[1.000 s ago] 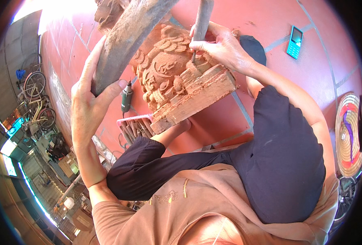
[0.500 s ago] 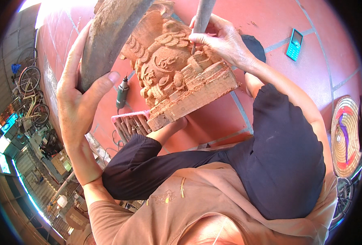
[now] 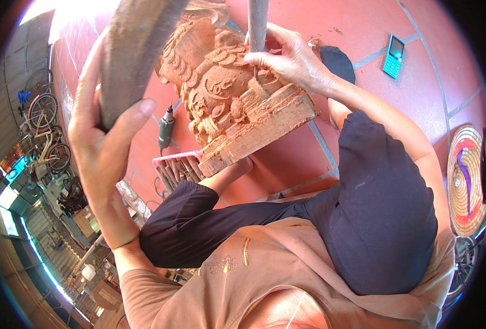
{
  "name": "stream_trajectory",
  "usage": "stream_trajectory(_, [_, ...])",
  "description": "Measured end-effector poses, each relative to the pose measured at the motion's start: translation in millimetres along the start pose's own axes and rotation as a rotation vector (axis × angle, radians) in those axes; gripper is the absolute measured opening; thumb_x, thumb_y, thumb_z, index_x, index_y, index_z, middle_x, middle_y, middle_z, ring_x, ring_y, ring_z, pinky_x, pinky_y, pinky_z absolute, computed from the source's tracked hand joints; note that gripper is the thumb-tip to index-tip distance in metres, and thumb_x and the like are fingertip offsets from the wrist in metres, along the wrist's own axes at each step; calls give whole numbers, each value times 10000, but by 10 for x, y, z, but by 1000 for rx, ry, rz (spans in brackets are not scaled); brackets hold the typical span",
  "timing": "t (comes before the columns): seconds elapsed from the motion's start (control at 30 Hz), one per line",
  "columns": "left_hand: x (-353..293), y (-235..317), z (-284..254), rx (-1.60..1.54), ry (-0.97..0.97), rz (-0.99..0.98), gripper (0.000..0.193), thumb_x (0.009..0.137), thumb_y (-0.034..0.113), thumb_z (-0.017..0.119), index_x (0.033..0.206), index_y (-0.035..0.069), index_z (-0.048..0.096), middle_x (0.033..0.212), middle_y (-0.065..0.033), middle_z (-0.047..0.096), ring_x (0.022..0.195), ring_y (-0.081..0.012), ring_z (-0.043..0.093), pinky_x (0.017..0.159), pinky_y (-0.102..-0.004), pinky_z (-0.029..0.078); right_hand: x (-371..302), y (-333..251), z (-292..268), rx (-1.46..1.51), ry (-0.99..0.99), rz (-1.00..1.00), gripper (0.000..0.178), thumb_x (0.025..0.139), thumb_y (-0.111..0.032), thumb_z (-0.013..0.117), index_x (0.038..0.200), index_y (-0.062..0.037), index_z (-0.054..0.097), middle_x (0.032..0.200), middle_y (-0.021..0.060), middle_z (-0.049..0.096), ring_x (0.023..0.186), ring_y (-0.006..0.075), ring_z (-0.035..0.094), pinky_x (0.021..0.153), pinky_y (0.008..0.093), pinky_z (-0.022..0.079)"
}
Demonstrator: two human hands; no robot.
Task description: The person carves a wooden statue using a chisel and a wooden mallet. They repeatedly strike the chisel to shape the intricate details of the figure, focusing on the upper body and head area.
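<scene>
My left hand (image 3: 101, 140) is wrapped round the end of a thick, greyish wooden mallet (image 3: 136, 52), raised up close at the upper left and cut off by the top edge. Between the fingers and thumb of my right hand (image 3: 293, 59) stands a chisel (image 3: 258, 27), nearly upright, its handle pointing up. Its narrow blade meets the reddish-brown wood carving (image 3: 213, 93) near the stepped part above the base. Scales and curled relief cover the carving, which sits tilted on a thick block base (image 3: 259, 134) in front of my crossed legs.
Left of the carving, a green rotary tool (image 3: 167, 130) lies on the red tiles, and a pink-rimmed tray (image 3: 178, 157) holds several chisels. A teal phone (image 3: 394, 57) lies at the right. Further off are a round woven mat (image 3: 467, 181) and bicycles (image 3: 43, 111).
The chisel has shifted slightly left along the carving and stands more upright, my right hand moving with it. My left hand and the mallet have moved a little left.
</scene>
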State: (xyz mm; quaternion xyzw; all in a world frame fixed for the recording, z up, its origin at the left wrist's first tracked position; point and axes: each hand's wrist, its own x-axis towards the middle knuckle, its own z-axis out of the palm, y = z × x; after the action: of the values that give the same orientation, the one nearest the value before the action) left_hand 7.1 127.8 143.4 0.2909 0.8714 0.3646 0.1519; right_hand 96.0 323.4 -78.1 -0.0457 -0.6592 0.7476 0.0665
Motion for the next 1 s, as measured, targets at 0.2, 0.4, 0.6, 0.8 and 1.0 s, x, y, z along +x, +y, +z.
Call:
stream_trajectory(0.2, [98,-162,30,277,-204,97,750,757,40,752,1442,51,446,1321,-119,605,1192,-190,579,1001,-330,450,22,-50,26,-145,-41,-93,317,872,-170,742,1110,-18,597,853,21,627,792,98,603,744,300,541])
stream_trajectory(0.4, [81,18,62,-4,-73,-23,736,766,85,741,1424,-31,433,1277,-186,607,1175,-213,585,993,-325,446,36,10,50,-110,22,-162,278,861,-182,726,1031,-16,583,748,99,618,665,155,594,613,332,481])
stream_trajectory(0.6, [169,-105,73,341,-220,152,708,768,79,772,1409,11,478,1322,-159,600,1193,-223,580,1003,-348,444,52,55,45,-144,21,-171,307,856,-203,733,1046,-20,575,743,93,620,670,169,612,616,345,484])
stream_trajectory(0.8, [148,-194,87,160,-99,143,743,782,80,761,1448,40,434,1340,-163,588,1194,-225,582,994,-354,457,34,6,-1,-153,-58,-69,284,886,-146,719,1097,-16,580,888,30,624,831,106,600,748,311,541])
stream_trajectory(1.0, [145,-215,99,447,-267,154,738,788,122,759,1456,123,445,1277,-156,635,1139,-222,626,962,-362,486,31,138,-6,168,93,10,396,880,-151,695,1211,-2,536,822,39,619,723,123,610,641,271,525])
